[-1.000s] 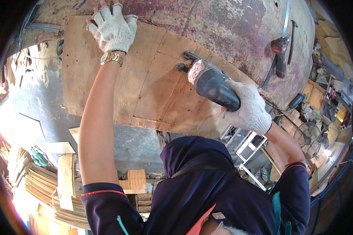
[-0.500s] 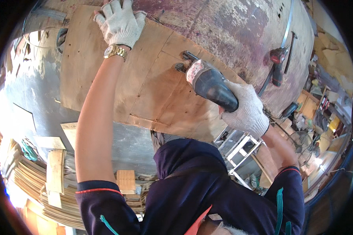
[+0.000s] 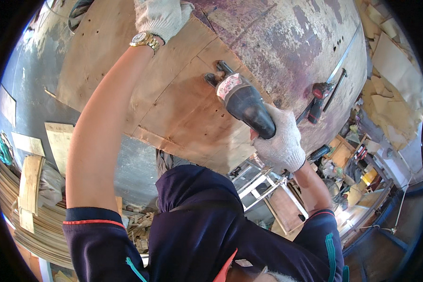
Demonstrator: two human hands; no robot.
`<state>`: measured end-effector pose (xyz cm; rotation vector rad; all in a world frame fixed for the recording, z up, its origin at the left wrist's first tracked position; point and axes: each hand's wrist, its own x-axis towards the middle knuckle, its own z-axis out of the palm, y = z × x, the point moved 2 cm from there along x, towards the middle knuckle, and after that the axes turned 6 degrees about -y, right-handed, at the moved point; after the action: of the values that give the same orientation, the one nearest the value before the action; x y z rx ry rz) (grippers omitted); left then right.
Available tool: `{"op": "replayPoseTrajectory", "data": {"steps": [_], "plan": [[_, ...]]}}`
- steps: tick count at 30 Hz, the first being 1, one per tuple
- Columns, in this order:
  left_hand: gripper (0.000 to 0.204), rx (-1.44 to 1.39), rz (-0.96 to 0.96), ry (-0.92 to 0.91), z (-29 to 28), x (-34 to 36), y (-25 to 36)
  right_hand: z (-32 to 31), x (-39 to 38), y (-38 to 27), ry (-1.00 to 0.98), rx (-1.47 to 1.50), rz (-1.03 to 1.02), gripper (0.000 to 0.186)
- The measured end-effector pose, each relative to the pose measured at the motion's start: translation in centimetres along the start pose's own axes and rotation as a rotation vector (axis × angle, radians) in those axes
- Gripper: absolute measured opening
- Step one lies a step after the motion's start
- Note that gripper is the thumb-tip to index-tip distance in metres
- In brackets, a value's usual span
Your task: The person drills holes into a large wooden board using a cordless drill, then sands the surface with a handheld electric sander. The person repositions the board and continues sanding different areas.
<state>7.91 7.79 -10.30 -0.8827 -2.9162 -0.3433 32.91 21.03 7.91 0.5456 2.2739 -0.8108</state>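
My left hand (image 3: pixel 162 19), in a white knit glove, lies on a thin brown plywood sheet (image 3: pixel 174 94). Its thumb stands apart, while the fingertips run past the top of the picture. In a matching glove, my right hand (image 3: pixel 282 138) is wrapped round the rear of a black power tool (image 3: pixel 246 105). Its front is mottled pink and white, with two dark prongs against the sheet; it looks like a jigsaw, but I cannot see a blade. Pencil-like lines cross the sheet near the prongs.
Under the sheet is a worn, paint-stained table (image 3: pixel 291 51). A red and black cordless drill (image 3: pixel 318 101) lies on it at the right, by a metal straightedge (image 3: pixel 345 54) and a dark bar (image 3: pixel 336 94). Stacked boards (image 3: pixel 47 235) stand lower left; a white metal frame (image 3: pixel 263 188) stands below the table.
The whole view has shifted, so the table sits turned and the left hand nears the top edge. The right hand still grips the tool, with its front close to the same place on the sheet.
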Motion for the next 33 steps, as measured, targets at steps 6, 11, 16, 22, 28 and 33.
{"op": "replayPoseTrajectory", "data": {"steps": [6,11,16,22,28,33], "plan": [[0.075,-0.044,-0.022,0.007,-0.2,-0.4,-0.3,0.0,0.2,-0.5,-0.004,-0.047,0.041,0.036],[0.074,0.01,-0.054,-0.032,-1.5,-0.7,-1.1,0.0,0.7,-1.1,-0.048,-0.046,0.013,0.038],[0.074,-0.028,-0.033,0.001,-0.6,-0.7,-0.5,0.1,0.7,-1.2,-0.033,-0.05,0.049,0.036],[0.075,-0.023,-0.031,0.02,-0.6,-0.7,-0.8,0.2,1.0,-1.4,-0.01,-0.054,0.007,0.035],[0.074,-0.006,-0.031,-0.008,-0.8,-0.6,-0.8,0.3,1.1,-1.4,-0.003,-0.045,0.004,0.032],[0.074,-0.056,-0.024,-0.001,-0.7,-0.6,-0.8,0.4,0.8,-1.3,0.003,-0.042,0.022,0.033]]}}
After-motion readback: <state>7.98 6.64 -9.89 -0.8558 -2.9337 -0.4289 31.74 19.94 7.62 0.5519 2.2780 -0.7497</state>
